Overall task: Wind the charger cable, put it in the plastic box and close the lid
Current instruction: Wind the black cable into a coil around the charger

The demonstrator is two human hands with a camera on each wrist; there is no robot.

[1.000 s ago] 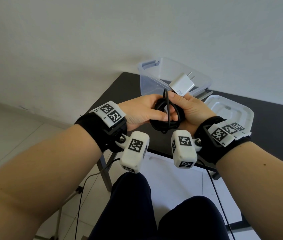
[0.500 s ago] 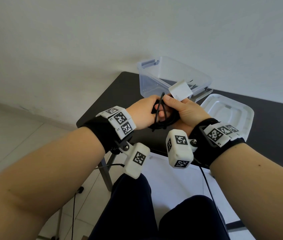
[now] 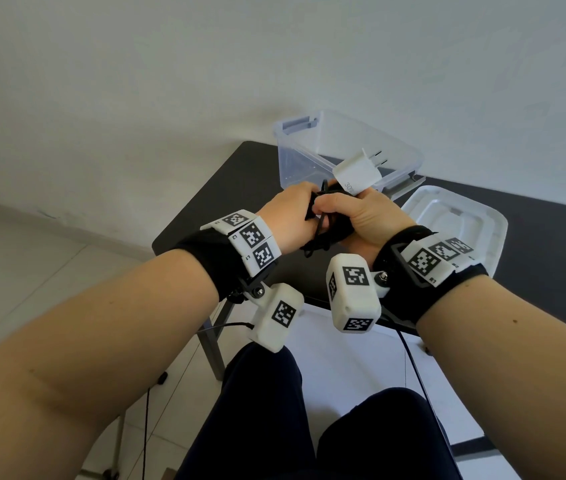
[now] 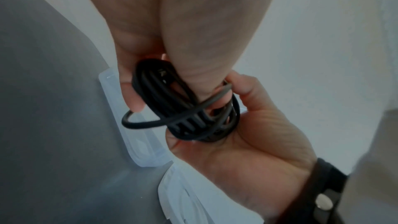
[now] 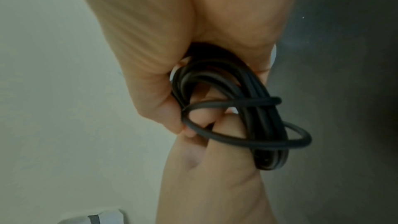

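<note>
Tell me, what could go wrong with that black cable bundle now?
The loose loop sticking out of the wound cable might slip and let the bundle unwind, since both hands, left and right, grip it in the air. The white plug juts past the fingers and could knock the plastic box going in.

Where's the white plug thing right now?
In the head view the white plug sticks up above the right hand, just in front of the clear box. The lid lies to its right on the table.
</note>
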